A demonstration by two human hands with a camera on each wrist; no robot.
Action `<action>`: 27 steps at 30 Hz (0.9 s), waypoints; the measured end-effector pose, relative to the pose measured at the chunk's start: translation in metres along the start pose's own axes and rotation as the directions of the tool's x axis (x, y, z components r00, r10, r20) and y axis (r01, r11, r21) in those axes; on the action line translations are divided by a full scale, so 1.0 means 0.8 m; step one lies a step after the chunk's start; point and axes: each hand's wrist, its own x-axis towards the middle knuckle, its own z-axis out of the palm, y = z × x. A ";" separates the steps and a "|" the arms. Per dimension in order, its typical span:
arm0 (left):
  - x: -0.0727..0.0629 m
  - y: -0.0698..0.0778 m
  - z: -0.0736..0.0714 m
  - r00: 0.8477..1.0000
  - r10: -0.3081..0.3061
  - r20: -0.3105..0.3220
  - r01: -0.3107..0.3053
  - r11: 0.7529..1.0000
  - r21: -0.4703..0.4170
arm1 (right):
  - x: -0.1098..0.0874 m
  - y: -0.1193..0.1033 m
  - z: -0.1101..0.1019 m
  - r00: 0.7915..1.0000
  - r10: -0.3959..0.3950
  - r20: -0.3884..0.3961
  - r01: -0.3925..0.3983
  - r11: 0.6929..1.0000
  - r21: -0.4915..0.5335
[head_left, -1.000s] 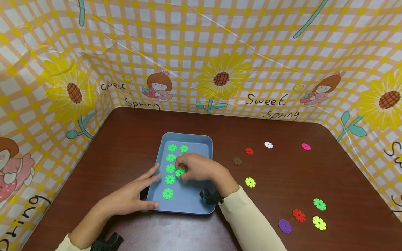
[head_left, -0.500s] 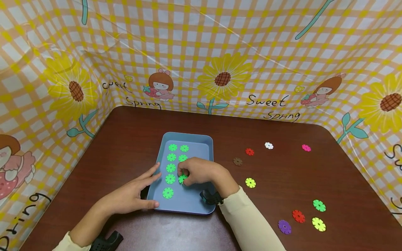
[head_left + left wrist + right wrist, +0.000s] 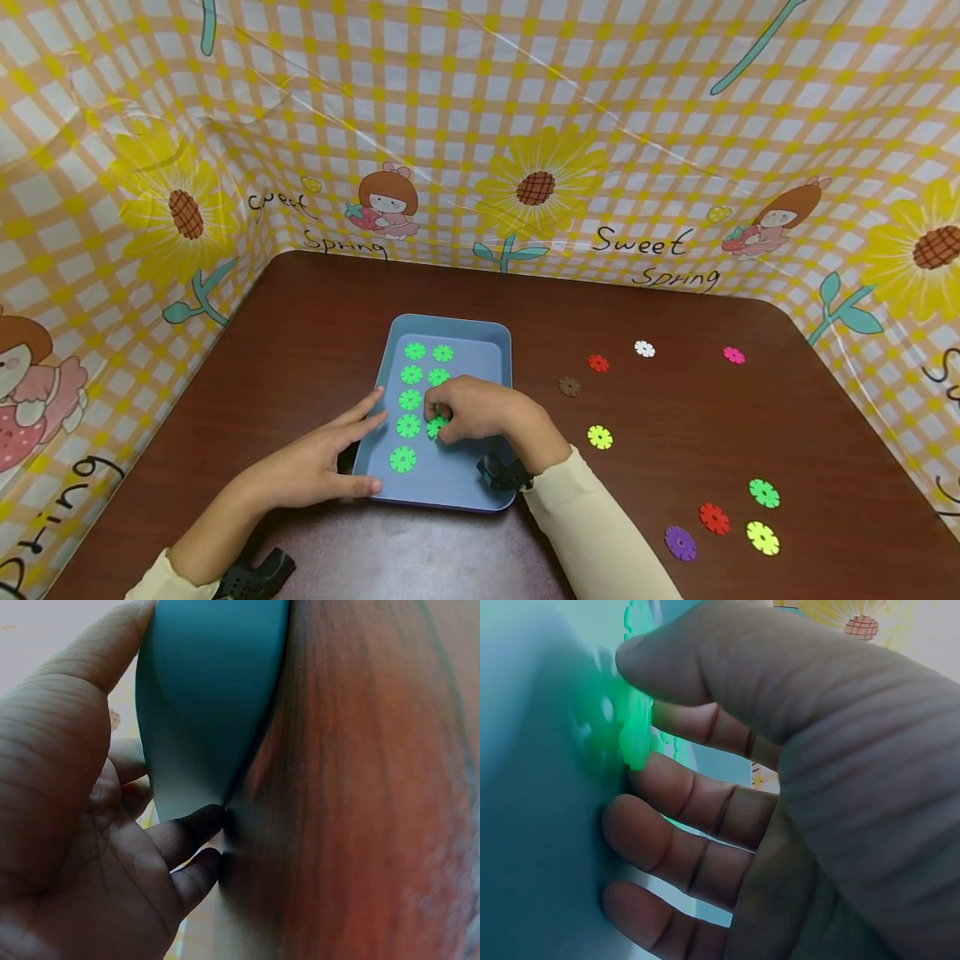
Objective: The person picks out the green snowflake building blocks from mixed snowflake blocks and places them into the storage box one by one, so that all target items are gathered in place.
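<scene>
A blue-grey tray [image 3: 450,487] stands near the table's front edge. Several green notched plastic discs lie in it, with a column down the left, including the nearest disc [image 3: 402,459], and a shorter column beside it. My right hand [image 3: 483,408] is over the tray, pinching a green disc [image 3: 636,735] between thumb and forefinger, low against the tray floor. The hand covers part of the second column in the head view. My left hand [image 3: 307,475] rests on the tray's left side, fingers extended, thumb on the near left corner. In the left wrist view its fingertips touch the table.
Loose discs lie on the brown table [image 3: 637,483] to the right: brown [image 3: 569,386], red [image 3: 598,363], white [image 3: 644,349], pink [image 3: 733,356], purple [image 3: 681,543] and others. A patterned cloth [image 3: 525,92] hangs around the back and sides.
My right hand has moved slightly toward me with the green disc, uncovering a disc farther up the second column. Over the last half second it barely moves. My left hand stays on the tray.
</scene>
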 end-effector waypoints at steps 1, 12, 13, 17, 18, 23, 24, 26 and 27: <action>0.000 0.000 0.000 1.000 0.000 0.000 0.000 1.000 0.000 | 0.000 0.000 0.000 1.000 0.002 -0.002 -0.002 1.000 -0.002; 0.000 0.001 0.000 1.000 -0.002 0.003 0.002 1.000 -0.009 | 0.000 0.001 0.000 1.000 0.010 0.001 -0.010 1.000 -0.007; 0.000 0.001 0.000 1.000 -0.002 0.003 0.002 1.000 -0.006 | 0.001 0.001 0.000 1.000 0.011 0.003 -0.011 1.000 -0.007; 0.000 0.001 0.000 1.000 -0.002 0.001 0.002 1.000 -0.002 | 0.001 0.002 0.000 1.000 0.011 0.008 -0.011 1.000 -0.006; 0.000 0.001 0.000 1.000 0.000 0.000 0.000 1.000 -0.001 | 0.001 0.002 0.000 1.000 0.011 0.009 -0.011 1.000 -0.005; 0.000 0.000 0.001 1.000 0.001 0.000 -0.001 1.000 -0.003 | 0.001 0.004 0.001 1.000 0.014 0.010 -0.014 1.000 0.000; 0.000 0.000 0.001 1.000 0.001 0.000 -0.001 1.000 -0.005 | 0.000 0.004 0.000 1.000 0.016 0.009 -0.016 1.000 0.000; 0.000 0.000 0.001 1.000 0.001 0.000 -0.001 1.000 -0.004 | 0.000 0.004 0.000 1.000 0.014 0.007 -0.014 1.000 0.005; 0.000 0.000 0.001 1.000 0.000 0.000 0.000 1.000 -0.005 | 0.000 0.004 0.000 1.000 0.012 0.006 -0.013 1.000 0.009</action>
